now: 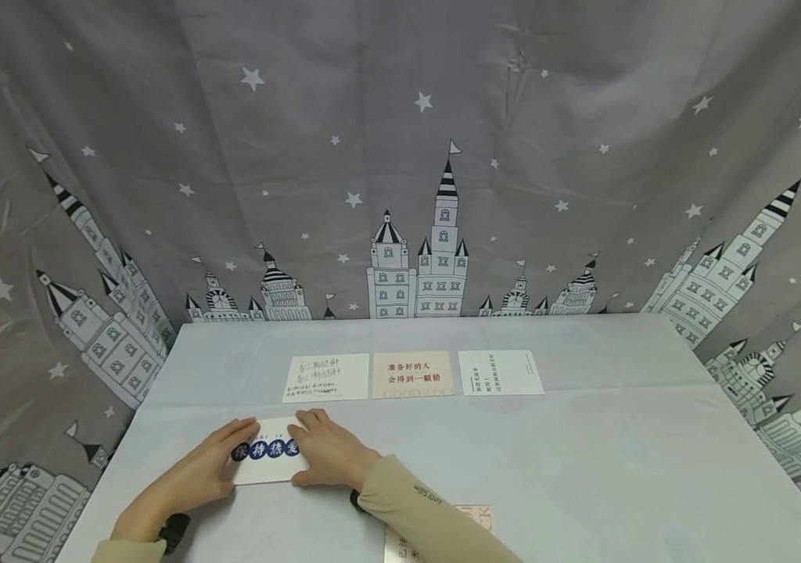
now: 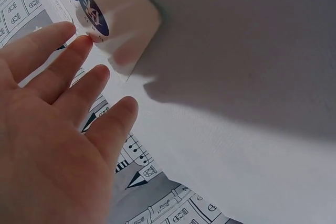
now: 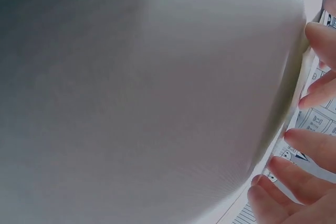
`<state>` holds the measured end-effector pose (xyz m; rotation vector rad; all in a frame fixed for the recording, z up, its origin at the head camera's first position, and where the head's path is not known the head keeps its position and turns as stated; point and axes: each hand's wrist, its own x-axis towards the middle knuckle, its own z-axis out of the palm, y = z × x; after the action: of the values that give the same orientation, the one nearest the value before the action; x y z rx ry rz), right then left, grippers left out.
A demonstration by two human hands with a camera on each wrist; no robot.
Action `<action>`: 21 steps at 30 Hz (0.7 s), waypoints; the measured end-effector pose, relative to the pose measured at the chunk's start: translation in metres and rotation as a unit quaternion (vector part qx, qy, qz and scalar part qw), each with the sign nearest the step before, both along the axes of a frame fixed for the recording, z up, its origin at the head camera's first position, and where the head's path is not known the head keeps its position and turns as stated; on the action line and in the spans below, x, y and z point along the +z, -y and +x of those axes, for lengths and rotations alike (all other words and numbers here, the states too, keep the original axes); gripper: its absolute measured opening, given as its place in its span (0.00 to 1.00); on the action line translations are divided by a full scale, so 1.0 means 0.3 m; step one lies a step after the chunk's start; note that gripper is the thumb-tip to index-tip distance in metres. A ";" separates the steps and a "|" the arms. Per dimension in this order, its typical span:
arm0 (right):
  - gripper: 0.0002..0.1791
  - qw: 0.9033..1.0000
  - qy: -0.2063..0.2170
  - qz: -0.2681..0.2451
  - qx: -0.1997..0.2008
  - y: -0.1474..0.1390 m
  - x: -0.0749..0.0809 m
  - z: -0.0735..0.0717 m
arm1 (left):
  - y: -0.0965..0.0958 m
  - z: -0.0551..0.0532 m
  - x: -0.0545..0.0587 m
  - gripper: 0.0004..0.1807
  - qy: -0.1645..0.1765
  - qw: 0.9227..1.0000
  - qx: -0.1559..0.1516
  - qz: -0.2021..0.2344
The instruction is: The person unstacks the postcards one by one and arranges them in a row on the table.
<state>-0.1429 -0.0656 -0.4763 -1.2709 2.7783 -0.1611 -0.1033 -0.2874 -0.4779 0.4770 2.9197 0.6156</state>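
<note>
- One white card with four dark circles (image 1: 264, 471) sits left of centre on the white table (image 1: 605, 453), between the two hands; whether it lies quite flat cannot be told.
- Left hand (image 1: 203, 471): fingers apart and fairly straight, touching the card's left end, thumb toward the near corner.
- Right hand (image 1: 330, 453): fingers spread from thumb, resting over the card's right end and covering part of the last circle.
- Just beyond the card's far edge runs a narrow strip of table, then a row of three cards: a handwritten card (image 1: 326, 378), a peach card (image 1: 413, 375) and a white card with sideways writing (image 1: 501, 372), with slim gaps between them.
- Right of that row, a broad stretch of table reaches the right edge; on the left, the left forearm takes up much of the narrower margin.
- Nearer the person, the right sleeve (image 1: 436, 508) crosses over a cream card (image 1: 479, 517), hiding its middle.
- Behind the table's far edge hangs a grey curtain (image 1: 344, 102) printed with castles and stars.
</note>
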 end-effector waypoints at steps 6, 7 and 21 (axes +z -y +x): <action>0.41 1.000 0.017 0.006 -0.005 0.002 -0.003 0.000 | 0.001 0.006 0.001 0.45 0.004 1.000 0.004 0.012; 0.41 1.000 0.019 0.006 -0.006 0.002 -0.004 0.000 | 0.001 0.005 0.001 0.45 0.005 1.000 0.004 0.011; 0.42 1.000 0.016 0.005 -0.007 -0.010 -0.003 -0.003 | -0.023 0.014 0.023 0.46 -0.004 1.000 0.006 0.004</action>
<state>-0.1437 -0.0627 -0.4773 -1.2353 2.7584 -0.1661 -0.0993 -0.2805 -0.4709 0.4632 2.9303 0.6294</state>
